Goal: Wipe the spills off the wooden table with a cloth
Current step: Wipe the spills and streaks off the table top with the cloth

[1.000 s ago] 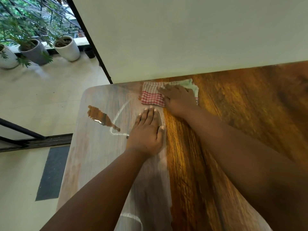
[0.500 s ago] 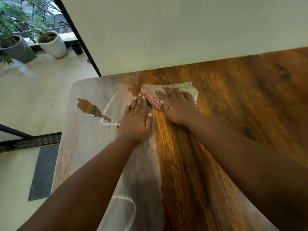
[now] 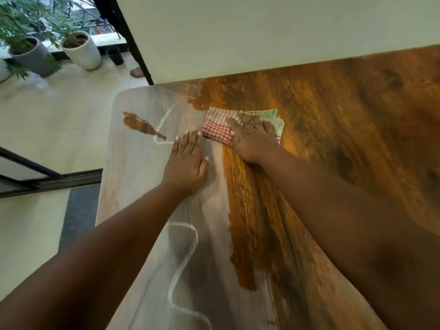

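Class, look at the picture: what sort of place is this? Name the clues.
Probably a home, by a balcony door: a wooden table against a plain wall, potted plants by railings outside, and a checked cloth.

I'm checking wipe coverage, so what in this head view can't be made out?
- Table under the cloth and right hand: covered.
- Table under the left hand: hidden by the palm.
- Near table edge: cut off by the frame and both forearms.
- Brown spill: depth unreadable.
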Tool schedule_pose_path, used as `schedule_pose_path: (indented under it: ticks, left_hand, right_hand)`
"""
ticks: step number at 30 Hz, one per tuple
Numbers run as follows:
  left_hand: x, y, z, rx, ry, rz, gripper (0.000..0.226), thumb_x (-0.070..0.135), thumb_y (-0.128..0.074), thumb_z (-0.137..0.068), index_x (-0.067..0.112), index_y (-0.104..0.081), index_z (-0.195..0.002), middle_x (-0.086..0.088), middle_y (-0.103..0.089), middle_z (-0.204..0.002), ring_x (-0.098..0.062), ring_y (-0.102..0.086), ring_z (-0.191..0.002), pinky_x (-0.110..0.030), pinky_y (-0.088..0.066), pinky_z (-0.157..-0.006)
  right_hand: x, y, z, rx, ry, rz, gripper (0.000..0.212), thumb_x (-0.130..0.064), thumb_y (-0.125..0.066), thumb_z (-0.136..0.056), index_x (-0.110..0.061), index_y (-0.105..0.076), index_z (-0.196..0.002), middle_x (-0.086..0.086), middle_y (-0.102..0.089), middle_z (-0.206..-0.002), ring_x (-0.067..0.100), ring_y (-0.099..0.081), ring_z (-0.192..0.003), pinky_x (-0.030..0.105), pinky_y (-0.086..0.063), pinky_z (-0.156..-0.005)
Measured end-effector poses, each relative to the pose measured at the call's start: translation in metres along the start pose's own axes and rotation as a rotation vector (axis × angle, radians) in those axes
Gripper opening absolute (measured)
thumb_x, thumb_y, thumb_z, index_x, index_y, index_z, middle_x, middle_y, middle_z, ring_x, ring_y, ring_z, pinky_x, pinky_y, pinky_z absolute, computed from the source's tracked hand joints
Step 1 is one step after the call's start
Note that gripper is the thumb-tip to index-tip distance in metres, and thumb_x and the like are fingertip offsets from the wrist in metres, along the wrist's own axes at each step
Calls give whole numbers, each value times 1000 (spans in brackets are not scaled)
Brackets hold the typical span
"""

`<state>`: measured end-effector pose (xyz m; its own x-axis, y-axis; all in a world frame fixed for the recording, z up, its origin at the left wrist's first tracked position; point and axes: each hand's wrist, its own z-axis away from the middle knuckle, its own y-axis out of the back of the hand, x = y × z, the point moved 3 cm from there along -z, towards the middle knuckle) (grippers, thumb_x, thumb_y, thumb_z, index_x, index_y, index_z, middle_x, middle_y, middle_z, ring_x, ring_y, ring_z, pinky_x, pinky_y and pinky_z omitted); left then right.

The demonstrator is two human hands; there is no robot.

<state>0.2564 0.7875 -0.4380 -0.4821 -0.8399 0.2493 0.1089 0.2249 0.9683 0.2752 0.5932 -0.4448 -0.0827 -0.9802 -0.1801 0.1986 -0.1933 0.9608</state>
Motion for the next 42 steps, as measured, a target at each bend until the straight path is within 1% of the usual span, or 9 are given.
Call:
schedule_pose_path:
  ticks: [9, 20, 24, 33, 35, 36, 38, 40, 42]
  left_hand:
    - [1, -6, 58, -20, 185, -30, 59, 33, -23, -102, 8, -5, -152, -12, 2, -160, -24, 7, -147, -33, 12, -115]
    - [32, -17, 123, -63, 134, -110, 71, 45, -9, -92, 7, -6, -151, -14, -4, -160, -23, 4, -147, -33, 13, -114]
    - [41, -23, 150, -81, 124, -111, 75, 51, 1, -88, 10, 2, -151, -10, 1, -160, -14, 17, -140, -32, 14, -113]
    - [63, -21, 187, -91, 136, -114, 72, 48, -1, -89, 13, -1, -152, -8, 0, -161, -16, 12, -145, -30, 17, -111]
    - [63, -20, 191, -87, 133, -101, 73, 49, 1, -89, 13, -2, -152, -8, 0, -161, -19, 7, -147, -30, 16, -112]
    - [61, -19, 193, -82, 131, -87, 73, 50, 2, -89, 13, -2, -152, -7, 0, -161, -19, 7, -147, -30, 17, -112]
    - [59, -18, 199, -75, 116, -67, 76, 53, 4, -88, 13, -2, -152, -7, 2, -161, -19, 9, -147, -30, 17, -112]
    - [56, -16, 205, -65, 99, -71, 82, 55, 11, -84, 11, -3, -152, -8, 1, -161, -21, 8, -147, -31, 16, -113]
    - [53, -14, 211, -48, 91, -80, 88, 55, 16, -80, 9, -5, -152, -9, -2, -161, -23, 6, -148, -32, 14, -114]
  right_hand:
    - [-10, -26, 110, -1, 96, 15, 55, -44, -19, -101, -39, 0, -152, -2, 4, -163, 26, 5, -147, 47, 9, -114]
    - [-14, -49, 220, -6, 161, -17, 56, -46, -16, -99, -38, 2, -151, 0, 4, -163, 25, 7, -147, 46, 10, -114]
    - [-12, -56, 246, -22, 165, -3, 57, -47, -16, -98, -39, 4, -151, 0, 4, -163, 25, 9, -147, 46, 12, -113]
    - [-19, -51, 304, -79, 117, 26, 56, -42, -18, -102, -38, 7, -152, -1, 11, -162, 26, 14, -147, 47, 13, -114]
    - [-25, -45, 328, -64, 129, 27, 56, -41, -24, -101, -39, -4, -153, 0, 0, -163, 27, 3, -148, 46, 10, -114]
    - [-30, -43, 343, -26, 148, 59, 54, -41, -31, -98, -40, -22, -151, 0, -19, -160, 29, -17, -146, 45, 1, -115]
    - [-34, -49, 373, -24, 143, 133, 52, -45, -39, -84, -40, -56, -133, -3, -56, -137, 24, -56, -123, 41, -22, -104]
    - [-37, -57, 401, -45, 179, 136, 51, -45, -40, -81, -38, -64, -125, -5, -63, -128, 22, -63, -113, 40, -28, -97]
    - [-31, -65, 415, -66, 187, 147, 48, -43, -39, -86, -38, -61, -129, -5, -61, -131, 22, -61, -116, 40, -30, -98]
